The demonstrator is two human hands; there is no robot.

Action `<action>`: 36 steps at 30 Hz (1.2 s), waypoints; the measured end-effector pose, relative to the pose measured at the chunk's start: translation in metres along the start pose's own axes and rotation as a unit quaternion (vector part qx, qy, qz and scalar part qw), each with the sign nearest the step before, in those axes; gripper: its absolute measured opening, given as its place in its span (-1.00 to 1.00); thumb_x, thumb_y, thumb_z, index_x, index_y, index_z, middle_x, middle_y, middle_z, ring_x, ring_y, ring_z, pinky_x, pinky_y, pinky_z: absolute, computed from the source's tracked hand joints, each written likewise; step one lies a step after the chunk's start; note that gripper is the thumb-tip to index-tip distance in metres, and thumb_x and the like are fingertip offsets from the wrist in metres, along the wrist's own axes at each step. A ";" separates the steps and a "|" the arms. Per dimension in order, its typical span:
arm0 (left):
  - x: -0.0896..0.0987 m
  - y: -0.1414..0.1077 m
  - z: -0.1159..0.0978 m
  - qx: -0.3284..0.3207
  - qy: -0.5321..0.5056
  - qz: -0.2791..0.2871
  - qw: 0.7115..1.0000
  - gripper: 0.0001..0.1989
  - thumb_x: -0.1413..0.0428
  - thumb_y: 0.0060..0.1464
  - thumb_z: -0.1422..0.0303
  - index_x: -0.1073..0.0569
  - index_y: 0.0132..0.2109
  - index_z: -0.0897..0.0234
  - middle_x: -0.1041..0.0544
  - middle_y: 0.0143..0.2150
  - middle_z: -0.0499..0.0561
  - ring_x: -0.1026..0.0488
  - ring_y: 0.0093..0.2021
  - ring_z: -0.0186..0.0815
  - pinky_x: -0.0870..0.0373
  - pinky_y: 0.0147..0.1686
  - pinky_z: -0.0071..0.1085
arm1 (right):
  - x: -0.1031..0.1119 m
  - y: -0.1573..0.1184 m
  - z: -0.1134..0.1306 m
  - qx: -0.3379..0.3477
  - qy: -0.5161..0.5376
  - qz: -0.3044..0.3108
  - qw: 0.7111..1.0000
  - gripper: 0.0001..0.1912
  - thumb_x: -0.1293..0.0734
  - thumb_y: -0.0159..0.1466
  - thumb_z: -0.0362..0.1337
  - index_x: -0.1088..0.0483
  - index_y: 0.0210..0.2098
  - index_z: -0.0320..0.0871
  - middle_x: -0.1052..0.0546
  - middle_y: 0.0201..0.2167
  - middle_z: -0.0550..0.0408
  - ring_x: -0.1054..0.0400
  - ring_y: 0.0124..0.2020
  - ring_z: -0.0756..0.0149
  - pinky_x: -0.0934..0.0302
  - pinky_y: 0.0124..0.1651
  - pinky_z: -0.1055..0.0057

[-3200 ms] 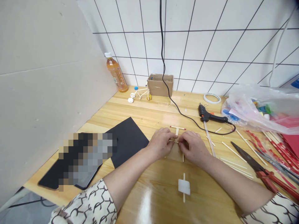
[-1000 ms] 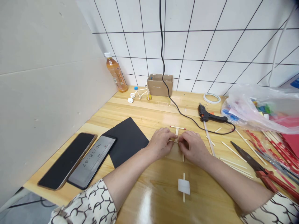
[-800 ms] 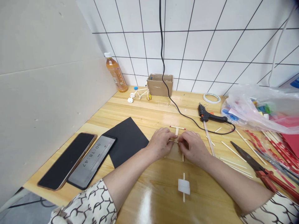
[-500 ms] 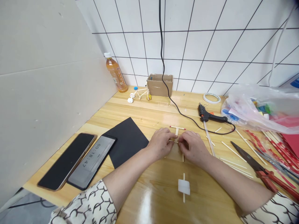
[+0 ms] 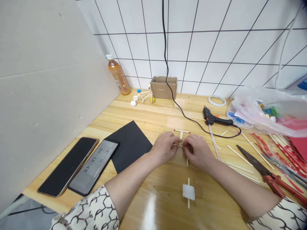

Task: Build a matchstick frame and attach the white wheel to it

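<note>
While hands (image 5: pixel 181 145) pinch sticks (image 5: pixel 181 135), cardboard box (image 5: pixel 164 88), amber-filled bottle (image 5: pixel 119 76)

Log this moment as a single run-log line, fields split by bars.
left hand: at stick frame | right hand: at same frame, opposite side | glue gun: lying right | scissors: lying open
</note>
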State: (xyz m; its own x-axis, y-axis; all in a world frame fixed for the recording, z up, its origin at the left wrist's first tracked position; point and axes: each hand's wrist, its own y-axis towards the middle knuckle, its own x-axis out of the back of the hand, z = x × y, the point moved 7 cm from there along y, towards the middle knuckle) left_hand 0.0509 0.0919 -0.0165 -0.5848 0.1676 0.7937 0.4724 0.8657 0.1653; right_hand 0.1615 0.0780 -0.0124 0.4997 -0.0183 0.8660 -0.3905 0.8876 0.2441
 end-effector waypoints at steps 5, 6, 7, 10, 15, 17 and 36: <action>0.000 0.000 0.000 0.003 0.000 0.006 1.000 -0.70 -0.05 -0.03 0.53 -0.52 -0.13 0.26 -0.43 -0.33 0.03 -0.36 -0.25 -0.26 -0.30 -0.19 -0.34 | 0.000 0.000 -0.001 0.002 0.002 0.001 1.000 -0.91 -0.21 0.12 -0.43 -0.27 -0.49 -0.15 -0.38 -0.48 0.09 -0.23 -0.38 0.25 0.00 -0.31 0.35; 0.000 0.000 -0.001 0.004 0.001 0.007 1.000 -0.69 -0.05 -0.03 0.53 -0.52 -0.12 0.26 -0.43 -0.33 0.03 -0.36 -0.25 -0.26 -0.30 -0.19 -0.34 | 0.000 0.000 -0.001 0.002 0.002 0.001 1.000 -0.90 -0.21 0.12 -0.43 -0.27 -0.49 -0.15 -0.38 -0.48 0.09 -0.22 -0.38 0.25 0.00 -0.31 0.35; 0.000 0.000 -0.001 0.004 0.002 0.009 1.000 -0.69 -0.05 -0.03 0.53 -0.51 -0.11 0.26 -0.43 -0.32 0.03 -0.36 -0.25 -0.26 -0.30 -0.19 -0.34 | 0.000 0.000 -0.001 0.002 0.003 0.001 1.000 -0.90 -0.21 0.12 -0.43 -0.27 -0.49 -0.15 -0.38 -0.48 0.09 -0.22 -0.38 0.25 0.00 -0.31 0.35; 0.001 0.000 -0.001 0.005 0.004 0.008 1.000 -0.69 -0.05 -0.03 0.52 -0.51 -0.11 0.25 -0.42 -0.33 0.02 -0.35 -0.25 -0.26 -0.30 -0.19 -0.34 | -0.001 0.000 -0.001 0.002 0.004 0.002 1.000 -0.91 -0.21 0.12 -0.43 -0.27 -0.49 -0.15 -0.38 -0.48 0.09 -0.22 -0.38 0.25 0.00 -0.31 0.35; 0.001 -0.001 -0.001 0.006 0.002 0.007 1.000 -0.69 -0.05 -0.04 0.53 -0.51 -0.12 0.25 -0.42 -0.33 0.02 -0.35 -0.26 -0.27 -0.30 -0.19 -0.35 | 0.000 0.000 -0.001 0.003 0.006 0.002 1.000 -0.92 -0.21 0.11 -0.43 -0.27 -0.48 -0.15 -0.37 -0.49 0.09 -0.21 -0.39 0.26 0.00 -0.31 0.34; 0.001 -0.001 -0.001 0.005 0.002 0.006 1.000 -0.68 -0.04 -0.04 0.53 -0.51 -0.12 0.25 -0.42 -0.33 0.02 -0.35 -0.26 -0.27 -0.30 -0.19 -0.35 | 0.000 0.000 0.000 0.003 0.008 0.002 1.000 -0.92 -0.21 0.10 -0.43 -0.27 -0.49 -0.15 -0.37 -0.49 0.09 -0.21 -0.39 0.25 0.00 -0.31 0.34; 0.003 -0.003 -0.003 0.004 -0.006 -0.001 1.000 -0.68 -0.04 -0.04 0.52 -0.49 -0.10 0.26 -0.42 -0.35 0.02 -0.36 -0.27 -0.26 -0.33 -0.22 -0.35 | 0.006 -0.001 -0.005 -0.003 0.076 -0.041 0.996 -0.90 -0.20 0.11 -0.44 -0.26 -0.49 -0.14 -0.38 -0.51 0.11 -0.23 -0.41 0.27 -0.05 -0.32 0.34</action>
State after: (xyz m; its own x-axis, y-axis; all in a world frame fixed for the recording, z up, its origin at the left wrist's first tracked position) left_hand 0.0496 0.0888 -0.0125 -0.5940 0.1719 0.7859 0.4660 0.8699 0.1619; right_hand 0.1687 0.0790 -0.0099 0.6405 -0.0214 0.7676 -0.3396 0.8887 0.3081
